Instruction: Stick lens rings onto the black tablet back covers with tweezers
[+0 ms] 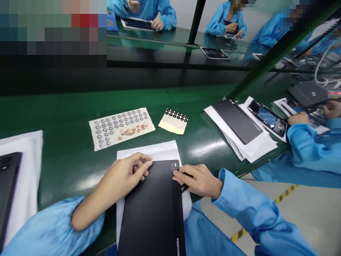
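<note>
A dark grey tablet (154, 209) lies back up on white paper (162, 147) in front of me, its lower end cut off by the frame. My left hand (130, 174) rests at the tablet's top edge, thumb and forefinger pinched together; what they hold, if anything, is too small to tell. At the top right corner, my right hand (198, 179) presses its fingertips just below the camera lens (174, 165). A thin black tool (184, 187) sticks out from under its curled fingers, mostly hidden.
Behind the tablet lie a sheet of ring-shaped stickers (119, 128) and a smaller sheet with black rings (173, 122). Another tablet on paper (237, 121) is at right, near a co-worker's sleeve (306, 142). A further dark tablet (9, 192) sits at far left. A green post (266, 60) slants overhead.
</note>
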Demonstrator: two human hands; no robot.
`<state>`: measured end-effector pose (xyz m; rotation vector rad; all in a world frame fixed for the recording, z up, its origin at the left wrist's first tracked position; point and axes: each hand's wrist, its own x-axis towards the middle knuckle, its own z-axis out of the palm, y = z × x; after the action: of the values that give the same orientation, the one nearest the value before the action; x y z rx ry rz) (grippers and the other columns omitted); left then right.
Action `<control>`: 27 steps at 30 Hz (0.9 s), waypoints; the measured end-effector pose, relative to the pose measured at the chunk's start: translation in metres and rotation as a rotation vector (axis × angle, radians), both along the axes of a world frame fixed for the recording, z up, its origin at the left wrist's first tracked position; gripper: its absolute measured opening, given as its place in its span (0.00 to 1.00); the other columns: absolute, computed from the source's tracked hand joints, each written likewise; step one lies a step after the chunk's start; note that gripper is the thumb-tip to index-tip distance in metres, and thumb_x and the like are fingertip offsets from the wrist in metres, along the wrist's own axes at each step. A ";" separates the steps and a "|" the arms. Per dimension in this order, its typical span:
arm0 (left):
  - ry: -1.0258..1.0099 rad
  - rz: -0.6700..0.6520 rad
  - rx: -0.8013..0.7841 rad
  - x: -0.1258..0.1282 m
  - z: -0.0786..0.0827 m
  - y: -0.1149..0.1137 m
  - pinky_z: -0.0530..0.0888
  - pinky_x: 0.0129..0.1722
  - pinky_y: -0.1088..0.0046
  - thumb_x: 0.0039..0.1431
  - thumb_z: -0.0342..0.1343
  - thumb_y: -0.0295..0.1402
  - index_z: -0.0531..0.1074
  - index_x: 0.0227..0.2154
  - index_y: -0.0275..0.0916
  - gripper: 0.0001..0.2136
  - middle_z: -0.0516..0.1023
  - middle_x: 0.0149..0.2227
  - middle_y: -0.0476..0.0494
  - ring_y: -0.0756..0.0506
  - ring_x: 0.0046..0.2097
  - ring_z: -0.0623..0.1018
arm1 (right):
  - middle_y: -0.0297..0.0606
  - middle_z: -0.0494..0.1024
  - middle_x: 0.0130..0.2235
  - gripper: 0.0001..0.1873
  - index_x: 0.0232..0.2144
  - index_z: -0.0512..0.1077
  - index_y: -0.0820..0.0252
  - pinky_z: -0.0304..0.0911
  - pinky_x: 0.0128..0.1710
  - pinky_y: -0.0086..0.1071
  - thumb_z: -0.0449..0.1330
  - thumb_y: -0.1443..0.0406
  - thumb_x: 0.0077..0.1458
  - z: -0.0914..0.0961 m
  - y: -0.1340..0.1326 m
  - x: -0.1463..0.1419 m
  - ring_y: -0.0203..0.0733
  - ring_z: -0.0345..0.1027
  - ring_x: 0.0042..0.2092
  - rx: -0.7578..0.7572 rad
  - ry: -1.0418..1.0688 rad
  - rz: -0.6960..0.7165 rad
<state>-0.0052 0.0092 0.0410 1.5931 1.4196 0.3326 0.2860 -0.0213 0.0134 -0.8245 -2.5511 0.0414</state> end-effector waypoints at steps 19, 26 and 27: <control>0.685 0.311 0.707 -0.085 -0.044 0.043 0.68 0.52 0.52 0.71 0.45 0.34 0.71 0.63 0.45 0.21 0.69 0.62 0.34 0.30 0.60 0.66 | 0.32 0.80 0.34 0.07 0.35 0.79 0.60 0.63 0.37 0.28 0.63 0.63 0.64 0.066 0.106 -0.132 0.35 0.73 0.36 -0.669 0.243 0.016; 0.833 0.226 0.704 -0.085 -0.047 0.037 0.66 0.54 0.48 0.70 0.43 0.31 0.69 0.63 0.42 0.22 0.62 0.65 0.29 0.28 0.61 0.64 | 0.43 0.81 0.41 0.05 0.38 0.75 0.60 0.63 0.38 0.31 0.60 0.67 0.61 0.031 0.167 -0.239 0.45 0.74 0.42 -0.615 -0.054 -0.213; 0.835 0.222 0.708 -0.085 -0.047 0.037 0.66 0.55 0.48 0.70 0.43 0.30 0.69 0.62 0.42 0.22 0.62 0.65 0.29 0.29 0.62 0.63 | 0.45 0.81 0.41 0.05 0.39 0.75 0.61 0.63 0.37 0.32 0.60 0.67 0.60 0.030 0.169 -0.243 0.47 0.75 0.42 -0.625 -0.082 -0.223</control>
<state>-0.0897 0.0457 -0.0055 2.3012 2.2950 0.3335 0.0433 0.1473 0.0437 -1.3539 -2.5205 0.7782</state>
